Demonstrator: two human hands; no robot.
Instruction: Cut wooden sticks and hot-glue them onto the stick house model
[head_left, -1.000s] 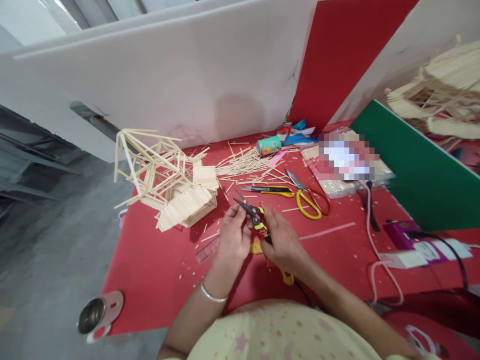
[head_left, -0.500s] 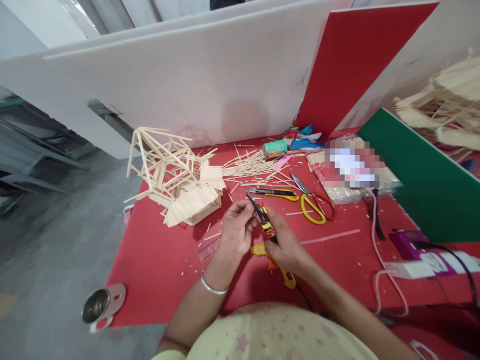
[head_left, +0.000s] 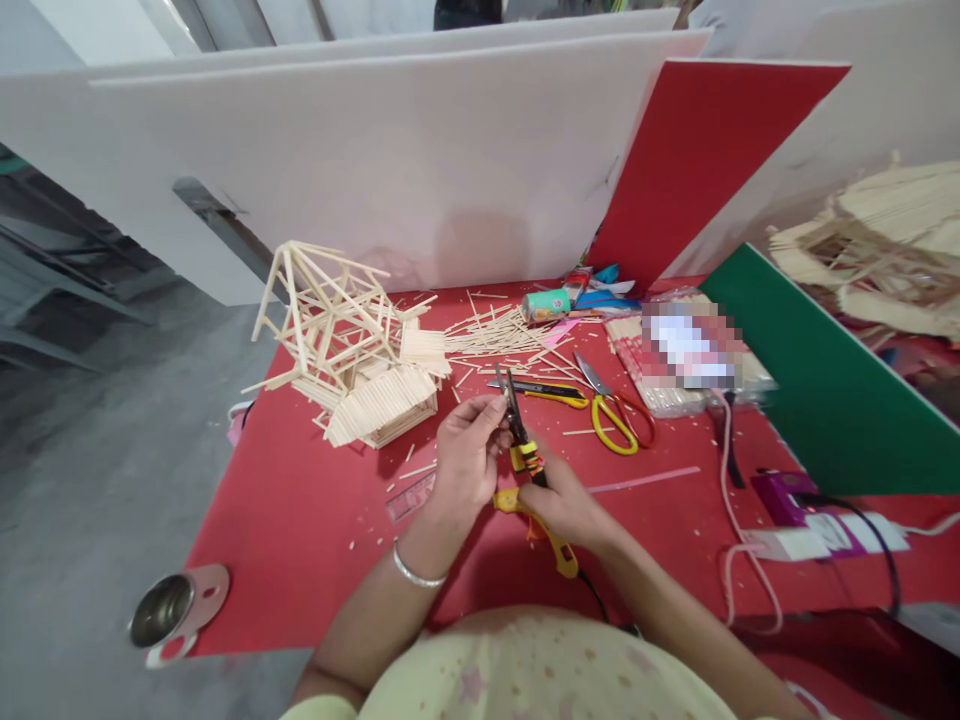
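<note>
My right hand grips a hand tool with dark, narrow jaws and yellow and red bands round its handle. Its jaws point away from me and stand slightly apart; whether they are scissors or pliers I cannot tell. Close against them, my left hand has thumb and fingers pinched together, and anything small between them is hidden. Below my right hand lies a yellow glue gun with an orange trigger and black cord. Left of my hands stands a model house frame of thin wooden sticks.
Loose sticks lie behind my hands, beside a green-labelled roll. A yellow utility knife and scissors lie to the right. A clear ruler, a mug at the left edge and a power strip are around.
The tool's jaws have parted and now point more straight ahead. Both hands stay close together. The whole view has shifted slightly.
</note>
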